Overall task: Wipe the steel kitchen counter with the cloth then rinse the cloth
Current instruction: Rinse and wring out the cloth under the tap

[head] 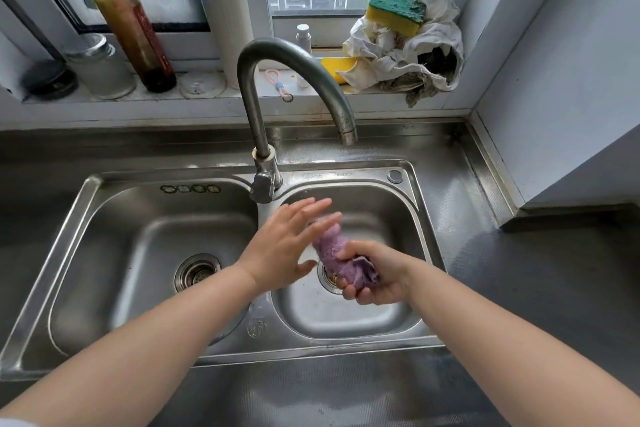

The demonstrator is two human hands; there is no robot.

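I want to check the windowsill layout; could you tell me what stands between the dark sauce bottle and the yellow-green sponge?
In the head view, a white cylinder with a blue cap, then a small white bottle.

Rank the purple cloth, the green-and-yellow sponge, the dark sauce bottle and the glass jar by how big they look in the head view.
1. Dark sauce bottle, clearly largest.
2. Purple cloth, bunched in the right hand, and the glass jar: too alike to rank.
3. Green-and-yellow sponge, smallest, though farther from the camera.

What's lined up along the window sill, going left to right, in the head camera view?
Black lid → glass jar → dark sauce bottle → white bottle with blue-and-pink cap → pink loop → small white bottle → green-and-yellow sponge on a pile of white rags.
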